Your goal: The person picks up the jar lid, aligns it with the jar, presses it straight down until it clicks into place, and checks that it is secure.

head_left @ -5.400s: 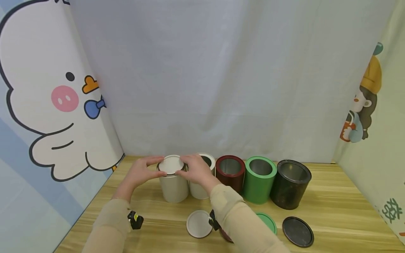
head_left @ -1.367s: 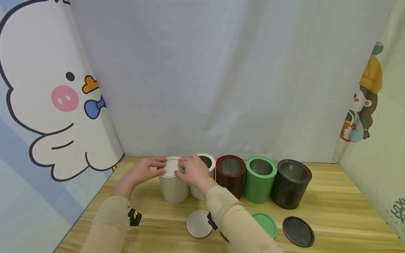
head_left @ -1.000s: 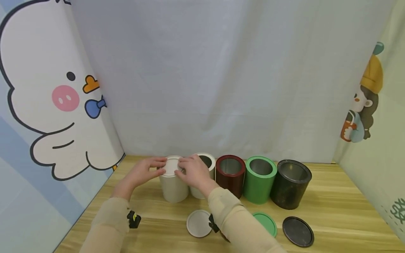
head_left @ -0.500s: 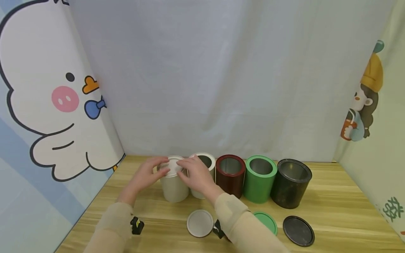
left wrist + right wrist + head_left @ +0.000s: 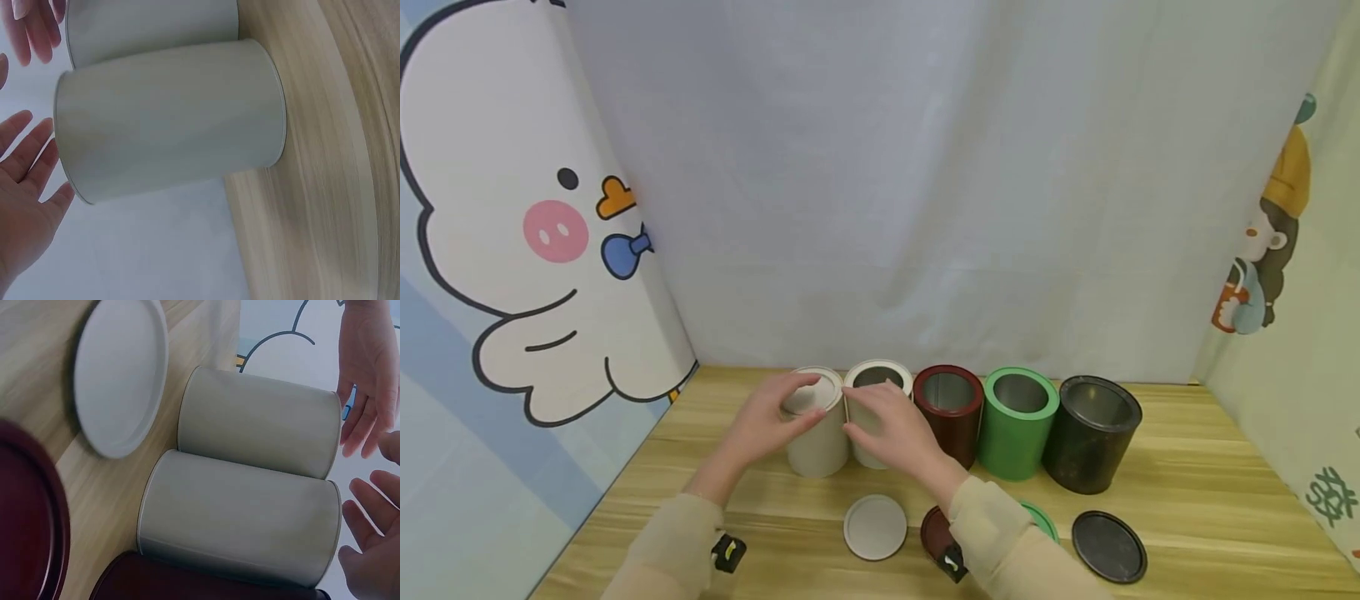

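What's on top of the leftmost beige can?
A beige lid sits on the leftmost beige can. The left hand hovers at its rim, fingers relaxed, and hides part of the lid. The inside is covered. The neighbouring white can is open.

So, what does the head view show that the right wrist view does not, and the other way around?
Only the head view shows the green tin, the black tin, the green lid, the black lid and the cartoon wall panels.

Only the right wrist view shows the tins' seams from close by, with the lidded cream tin and the open white tin side by side against the dark red tin.

Both show the white lid and dark red lid on the table, and the left hand and right hand, both open.
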{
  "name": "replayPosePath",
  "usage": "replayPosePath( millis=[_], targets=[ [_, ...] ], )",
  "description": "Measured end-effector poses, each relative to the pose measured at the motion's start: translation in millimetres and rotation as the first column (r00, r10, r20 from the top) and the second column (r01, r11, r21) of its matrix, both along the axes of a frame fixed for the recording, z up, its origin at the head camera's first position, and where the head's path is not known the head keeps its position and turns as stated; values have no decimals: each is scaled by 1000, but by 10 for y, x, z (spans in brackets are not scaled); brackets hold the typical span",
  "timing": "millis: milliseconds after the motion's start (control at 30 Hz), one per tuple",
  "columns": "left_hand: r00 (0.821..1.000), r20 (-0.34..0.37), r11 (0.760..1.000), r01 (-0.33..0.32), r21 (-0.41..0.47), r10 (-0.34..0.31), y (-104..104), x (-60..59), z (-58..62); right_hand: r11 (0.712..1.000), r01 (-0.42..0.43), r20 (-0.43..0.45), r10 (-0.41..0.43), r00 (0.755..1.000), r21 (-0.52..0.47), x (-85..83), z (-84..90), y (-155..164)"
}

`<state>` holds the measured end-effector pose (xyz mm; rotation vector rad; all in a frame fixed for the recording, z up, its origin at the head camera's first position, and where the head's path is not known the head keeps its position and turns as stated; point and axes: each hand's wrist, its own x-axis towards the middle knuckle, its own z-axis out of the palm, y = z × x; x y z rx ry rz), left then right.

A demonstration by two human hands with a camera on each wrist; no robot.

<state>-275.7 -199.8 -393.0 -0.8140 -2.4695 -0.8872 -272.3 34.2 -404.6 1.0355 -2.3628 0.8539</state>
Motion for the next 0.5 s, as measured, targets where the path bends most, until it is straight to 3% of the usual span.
replayPosePath(
  millis=[233,500],
  targets=[
    [999,10,999,42,-21,-42,80,157,14,1000,-24,-87,24,996,1,71,-46,182],
    [995,-14,995,98,-28,-99,185,361,-24,998,-59,-123,57,991,-15,212,-130,357]
  ],
)
